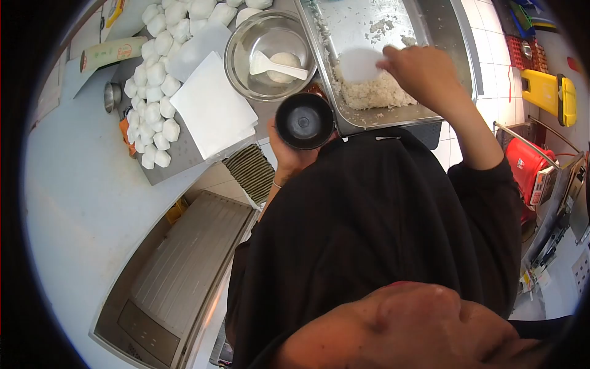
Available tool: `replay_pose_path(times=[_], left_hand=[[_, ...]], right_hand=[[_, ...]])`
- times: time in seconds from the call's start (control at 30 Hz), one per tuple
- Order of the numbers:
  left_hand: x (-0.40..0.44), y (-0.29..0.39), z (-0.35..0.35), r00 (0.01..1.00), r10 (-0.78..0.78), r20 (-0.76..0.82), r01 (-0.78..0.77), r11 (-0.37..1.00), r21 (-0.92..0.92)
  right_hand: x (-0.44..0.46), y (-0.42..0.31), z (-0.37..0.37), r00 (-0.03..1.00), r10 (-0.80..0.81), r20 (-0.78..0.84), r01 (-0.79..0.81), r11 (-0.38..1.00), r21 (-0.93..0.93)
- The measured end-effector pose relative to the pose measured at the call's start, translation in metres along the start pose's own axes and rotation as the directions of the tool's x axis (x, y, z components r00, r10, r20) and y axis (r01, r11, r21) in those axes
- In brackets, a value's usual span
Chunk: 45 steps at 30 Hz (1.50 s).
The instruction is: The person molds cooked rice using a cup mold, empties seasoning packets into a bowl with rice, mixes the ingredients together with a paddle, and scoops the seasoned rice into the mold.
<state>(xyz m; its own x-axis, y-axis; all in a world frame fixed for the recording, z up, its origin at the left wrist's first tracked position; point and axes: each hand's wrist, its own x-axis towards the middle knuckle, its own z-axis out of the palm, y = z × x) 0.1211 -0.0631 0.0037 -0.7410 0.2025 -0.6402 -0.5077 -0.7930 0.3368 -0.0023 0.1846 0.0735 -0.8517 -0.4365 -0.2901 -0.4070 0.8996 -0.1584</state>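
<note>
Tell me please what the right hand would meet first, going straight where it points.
Leading with its blurred white utensil, the right hand would probably meet the metal tray at its wall beside the mixing bowl, though depth is unclear.

No wording could be read. Red print was borne by the pale green roll-shaped item [98, 56] at the left, but its characters were blurred. A small whitish mark was carried by the red case [527, 150] at the right, and was too small to be deciphered as letters or numbers.
</note>
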Motion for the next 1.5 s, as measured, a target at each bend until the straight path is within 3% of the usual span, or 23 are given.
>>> replay_pose_path(times=[0.03, 0.07, 0.17, 0.3, 0.37, 0.47, 0.5, 0.57, 0.63, 0.67, 0.7, 0.87, 0.97, 1.0, 1.1, 1.17, 1.23, 1.3, 1.4, 1.43, 1.5], left_hand=[[0.008, 0.003, -0.006, 0.995, 0.018, 0.099, -0.021, 0.999, 0.03], [0.012, 0.005, -0.009, 0.98, 0.033, 0.196, -0.045, 0.997, 0.058], [0.011, 0.005, 0.002, 0.979, 0.143, 0.147, -0.163, 0.977, 0.139], [0.008, 0.006, 0.015, 0.968, 0.216, 0.127, -0.22, 0.975, 0.023], [0.011, 0.005, 0.011, 0.945, 0.257, 0.201, -0.267, 0.963, 0.028], [0.014, 0.003, 0.0, 0.918, 0.268, 0.294, -0.288, 0.957, 0.027], [0.014, 0.003, 0.003, 0.933, 0.264, 0.243, -0.286, 0.956, 0.059], [0.013, 0.003, 0.01, 0.954, 0.268, 0.137, -0.284, 0.951, 0.12], [0.016, 0.002, 0.008, 0.95, 0.279, 0.14, -0.296, 0.947, 0.122], [0.015, -0.001, 0.006, 0.949, 0.282, 0.137, -0.299, 0.947, 0.12], [0.016, -0.002, 0.004, 0.95, 0.274, 0.151, -0.293, 0.948, 0.123], [0.028, -0.007, 0.004, 0.962, 0.244, 0.121, -0.268, 0.931, 0.247], [0.037, -0.017, 0.028, 0.936, 0.352, 0.011, -0.339, 0.892, 0.3], [0.058, -0.028, -0.015, 0.925, 0.372, 0.082, -0.374, 0.848, 0.375], [0.047, -0.014, 0.009, 0.957, 0.236, 0.172, -0.281, 0.904, 0.324], [0.054, -0.017, 0.003, 0.95, 0.28, 0.137, -0.312, 0.88, 0.359], [0.058, -0.018, 0.007, 0.946, 0.317, 0.076, -0.323, 0.883, 0.34], [0.059, -0.014, 0.023, 0.94, 0.34, -0.018, -0.323, 0.908, 0.268], [0.071, -0.023, 0.011, 0.805, 0.576, 0.142, -0.579, 0.71, 0.401], [0.072, -0.018, 0.021, 0.819, 0.56, 0.12, -0.565, 0.756, 0.329], [0.074, -0.004, 0.041, 0.847, 0.526, 0.073, -0.531, 0.83, 0.174]], right_hand=[[-0.002, -0.01, -0.015, 0.993, 0.096, -0.063, -0.093, 0.994, 0.048], [-0.005, -0.017, -0.018, 0.994, -0.002, -0.113, 0.01, 0.997, 0.073], [0.019, -0.027, 0.063, 0.992, -0.101, 0.068, 0.102, 0.995, -0.007], [0.02, 0.002, 0.041, 0.999, 0.035, 0.01, -0.036, 0.998, 0.053], [0.018, 0.005, 0.0, 0.98, 0.1, -0.174, -0.084, 0.992, 0.099], [0.046, -0.012, 0.014, 0.98, -0.039, -0.193, 0.047, 0.998, 0.036], [0.056, -0.018, 0.026, 0.999, -0.021, -0.031, 0.02, 0.999, -0.04], [0.063, -0.004, 0.052, 0.991, -0.049, 0.127, 0.052, 0.998, -0.02], [0.07, 0.028, 0.064, 0.995, -0.094, 0.035, 0.093, 0.995, 0.022], [0.086, 0.045, 0.066, 0.996, -0.037, 0.084, 0.034, 0.999, 0.032], [0.094, 0.053, 0.057, 0.999, 0.039, 0.017, -0.04, 0.999, 0.011], [0.184, 0.069, 0.072, 0.99, 0.103, -0.099, -0.08, 0.974, 0.21], [0.191, 0.042, 0.079, 0.98, 0.189, 0.069, -0.201, 0.907, 0.369], [0.177, 0.043, 0.083, 0.988, -0.07, -0.14, 0.086, 0.99, 0.111], [0.138, 0.046, 0.075, 0.982, -0.182, 0.052, 0.169, 0.966, 0.195], [0.101, 0.04, 0.069, 0.941, -0.146, 0.305, 0.062, 0.961, 0.268], [0.063, 0.036, 0.081, 0.953, -0.193, 0.233, 0.144, 0.967, 0.212], [0.046, 0.031, 0.073, 0.926, -0.207, 0.315, 0.161, 0.973, 0.164], [0.064, 0.045, 0.045, 0.912, -0.212, 0.352, 0.217, 0.976, 0.025], [0.077, 0.053, 0.041, 0.907, -0.215, 0.363, 0.24, 0.97, -0.027], [0.114, 0.079, 0.052, 0.972, -0.224, 0.075, 0.227, 0.973, -0.034]])
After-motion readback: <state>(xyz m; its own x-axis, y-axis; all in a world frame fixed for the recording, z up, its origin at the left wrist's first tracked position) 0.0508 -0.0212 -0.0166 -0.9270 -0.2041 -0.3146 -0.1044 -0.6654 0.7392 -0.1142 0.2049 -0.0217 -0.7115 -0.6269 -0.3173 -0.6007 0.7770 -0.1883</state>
